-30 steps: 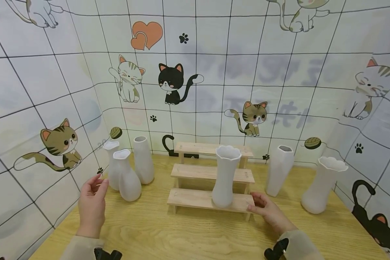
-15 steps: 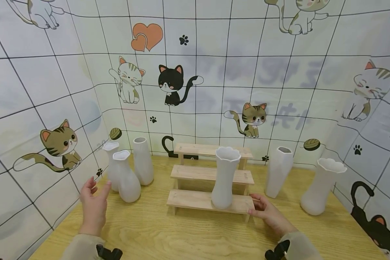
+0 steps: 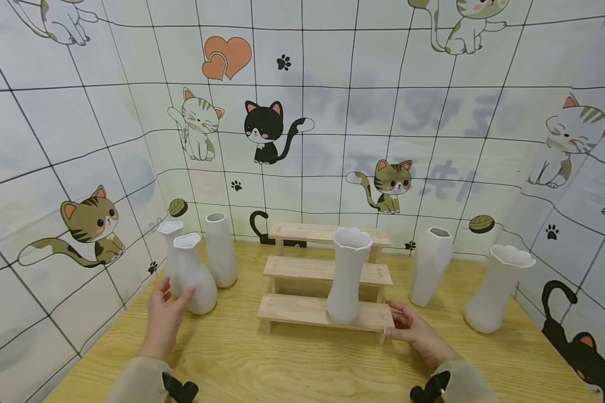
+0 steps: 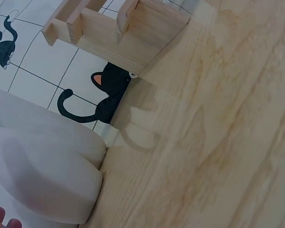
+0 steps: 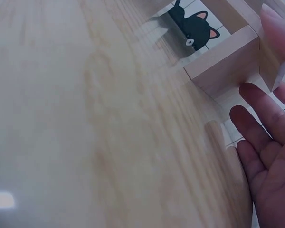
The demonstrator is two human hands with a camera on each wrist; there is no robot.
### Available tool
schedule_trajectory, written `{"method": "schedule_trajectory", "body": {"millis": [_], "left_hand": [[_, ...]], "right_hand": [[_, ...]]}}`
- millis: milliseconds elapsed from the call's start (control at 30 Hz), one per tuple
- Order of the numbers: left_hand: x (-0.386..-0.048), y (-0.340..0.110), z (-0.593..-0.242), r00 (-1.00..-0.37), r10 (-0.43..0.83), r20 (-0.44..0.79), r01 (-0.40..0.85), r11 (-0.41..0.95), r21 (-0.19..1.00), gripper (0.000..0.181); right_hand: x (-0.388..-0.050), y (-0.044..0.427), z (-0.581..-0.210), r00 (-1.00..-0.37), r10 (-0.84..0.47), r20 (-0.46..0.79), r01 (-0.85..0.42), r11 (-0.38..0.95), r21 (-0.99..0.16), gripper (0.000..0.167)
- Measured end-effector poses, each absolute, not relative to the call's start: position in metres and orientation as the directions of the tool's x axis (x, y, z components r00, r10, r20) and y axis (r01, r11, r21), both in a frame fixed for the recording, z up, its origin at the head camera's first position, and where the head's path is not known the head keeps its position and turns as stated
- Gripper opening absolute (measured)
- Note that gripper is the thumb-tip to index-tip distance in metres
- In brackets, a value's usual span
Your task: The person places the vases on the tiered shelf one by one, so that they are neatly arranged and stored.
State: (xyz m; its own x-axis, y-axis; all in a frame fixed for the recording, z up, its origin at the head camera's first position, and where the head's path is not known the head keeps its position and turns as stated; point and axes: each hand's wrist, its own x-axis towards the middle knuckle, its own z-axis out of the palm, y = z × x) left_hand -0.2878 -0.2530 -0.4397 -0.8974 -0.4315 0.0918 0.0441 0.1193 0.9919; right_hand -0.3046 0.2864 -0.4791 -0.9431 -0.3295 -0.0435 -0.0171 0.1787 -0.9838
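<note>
A tiered wooden display stand (image 3: 302, 308) stands mid-table, with a white scalloped-rim vase (image 3: 350, 280) upright on its lowest step. My right hand (image 3: 418, 333) holds the right end of that step, thumb in front and fingers behind; in the right wrist view, the board's end lies between thumb (image 5: 278, 33) and fingers. On the left, my left hand (image 3: 165, 316) reaches to a round-bodied white vase (image 3: 198, 280), its thumb overlapping the vase's lower left side. Its fingers are parted and loosely bent. The left wrist view shows only fingertips (image 4: 13, 223) beside a white vase (image 4: 52, 180).
Behind the round vase are a flared-rim white vase (image 3: 170, 246) and a tall narrow one (image 3: 220, 252). To the right stand a faceted white vase (image 3: 431, 268) and another scalloped-rim vase (image 3: 499, 291). A cat-printed grid cloth (image 3: 322, 112) walls the wooden table (image 3: 282, 369).
My left hand has moved right and slightly downward, from beside the left vases to the round-bodied vase. The right hand stays at the stand's end.
</note>
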Motion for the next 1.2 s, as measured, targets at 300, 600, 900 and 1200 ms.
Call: {"method": "schedule_trajectory", "body": {"millis": [300,600,900,1200], "left_hand": [[-0.303,-0.248,-0.450,-0.924,-0.371,0.091,0.027,0.174,0.984,0.091],[-0.309,-0.245,-0.456,-0.930,-0.358,0.079,0.011,0.189,0.982,0.094],[-0.310,-0.246,-0.456,-0.945,-0.326,0.034,-0.042,0.223,0.974,0.104],[-0.312,-0.247,-0.456,-0.941,-0.329,0.075,-0.037,0.322,0.946,0.098]], "right_hand": [[-0.302,0.287,-0.478,-0.942,-0.333,-0.047,-0.011,0.170,-0.985,0.081],[-0.301,0.288,-0.480,-0.948,-0.311,-0.063,0.013,0.161,-0.987,0.082],[-0.303,0.291,-0.482,-0.942,-0.330,-0.052,-0.001,0.158,-0.987,0.079],[-0.303,0.293,-0.485,-0.939,-0.342,-0.050,0.000,0.144,-0.990,0.080]]}}
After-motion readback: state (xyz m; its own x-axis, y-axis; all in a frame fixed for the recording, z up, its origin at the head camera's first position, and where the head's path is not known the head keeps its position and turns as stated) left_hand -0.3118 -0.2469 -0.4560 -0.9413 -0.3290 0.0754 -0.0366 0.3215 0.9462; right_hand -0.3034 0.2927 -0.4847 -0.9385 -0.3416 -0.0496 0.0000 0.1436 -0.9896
